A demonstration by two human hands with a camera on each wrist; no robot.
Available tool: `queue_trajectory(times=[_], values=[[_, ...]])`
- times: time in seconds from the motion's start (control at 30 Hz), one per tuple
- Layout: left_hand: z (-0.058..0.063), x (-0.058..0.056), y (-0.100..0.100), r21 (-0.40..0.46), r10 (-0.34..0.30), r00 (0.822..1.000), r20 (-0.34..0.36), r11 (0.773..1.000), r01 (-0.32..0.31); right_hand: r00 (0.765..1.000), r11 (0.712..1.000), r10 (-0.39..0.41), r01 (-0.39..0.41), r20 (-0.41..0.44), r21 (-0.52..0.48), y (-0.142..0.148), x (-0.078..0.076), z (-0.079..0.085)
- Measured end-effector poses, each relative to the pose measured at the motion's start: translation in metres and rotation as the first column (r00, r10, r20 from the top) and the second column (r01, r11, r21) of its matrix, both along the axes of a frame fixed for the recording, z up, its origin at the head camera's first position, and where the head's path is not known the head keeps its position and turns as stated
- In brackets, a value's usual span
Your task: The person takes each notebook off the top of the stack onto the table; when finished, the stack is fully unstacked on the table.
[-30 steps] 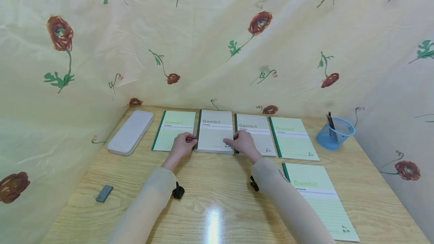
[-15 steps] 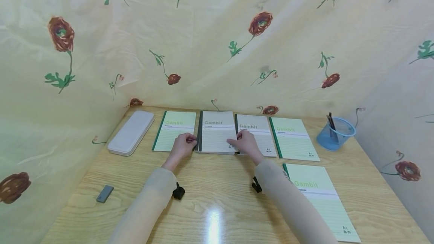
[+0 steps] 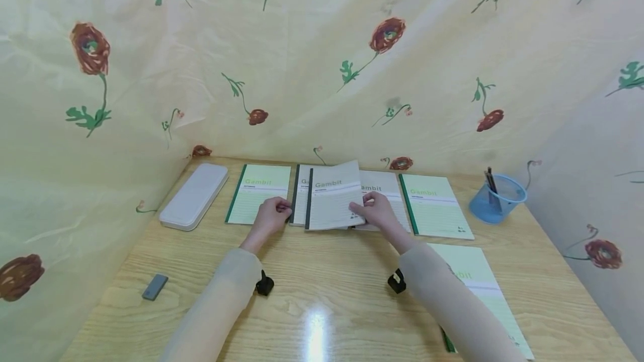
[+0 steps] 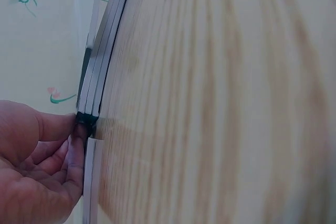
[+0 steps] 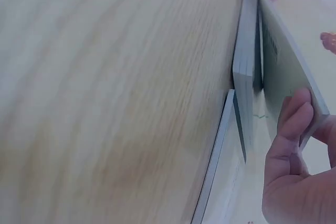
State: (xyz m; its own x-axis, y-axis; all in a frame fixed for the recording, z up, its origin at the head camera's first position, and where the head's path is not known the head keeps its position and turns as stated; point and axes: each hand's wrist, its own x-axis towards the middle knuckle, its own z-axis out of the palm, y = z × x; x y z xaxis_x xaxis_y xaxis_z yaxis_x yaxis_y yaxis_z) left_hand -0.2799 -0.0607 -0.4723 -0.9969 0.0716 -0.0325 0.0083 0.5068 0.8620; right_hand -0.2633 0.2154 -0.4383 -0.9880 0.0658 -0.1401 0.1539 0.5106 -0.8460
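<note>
Between the pinching thumb and fingers of my right hand (image 3: 379,211), a black-spined white paper notebook (image 3: 334,197) tilts over the matching stack (image 3: 301,205) my left hand (image 3: 273,215) pinches.

The surface (image 3: 322,272) is pale, streaky wood with a bright glare. Along its back lie a white case (image 3: 193,197), a green-spined notebook (image 3: 261,194), a dark-spined stack (image 3: 299,205), a dark-spined notebook (image 3: 387,194), another green-spined one (image 3: 436,205) and a blue cup (image 3: 483,208). Nearer lie a small grey block (image 3: 155,286), left, and a pale green notebook (image 3: 490,295), right.
</note>
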Motion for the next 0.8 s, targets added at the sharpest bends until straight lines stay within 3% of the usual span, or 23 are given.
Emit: queue_trajectory(times=[0.17, 0.43, 0.8], values=[[0.000, 0.001, -0.001, 0.004, -0.005, 1.000, -0.005, 1.000, 0.005, 0.998, 0.996, -0.055, 0.056, 0.014, -0.063, 0.010, 0.015, 0.005], [-0.002, 0.000, -0.001, 0.003, -0.001, 1.000, 0.002, 1.000, 0.001, 0.993, 0.992, -0.092, 0.098, 0.079, -0.078, 0.031, 0.050, 0.016], [-0.002, 0.000, -0.002, 0.012, -0.011, 1.000, 0.001, 1.000, 0.011, 0.990, 0.986, -0.085, 0.100, 0.112, -0.132, 0.059, 0.112, 0.012]])
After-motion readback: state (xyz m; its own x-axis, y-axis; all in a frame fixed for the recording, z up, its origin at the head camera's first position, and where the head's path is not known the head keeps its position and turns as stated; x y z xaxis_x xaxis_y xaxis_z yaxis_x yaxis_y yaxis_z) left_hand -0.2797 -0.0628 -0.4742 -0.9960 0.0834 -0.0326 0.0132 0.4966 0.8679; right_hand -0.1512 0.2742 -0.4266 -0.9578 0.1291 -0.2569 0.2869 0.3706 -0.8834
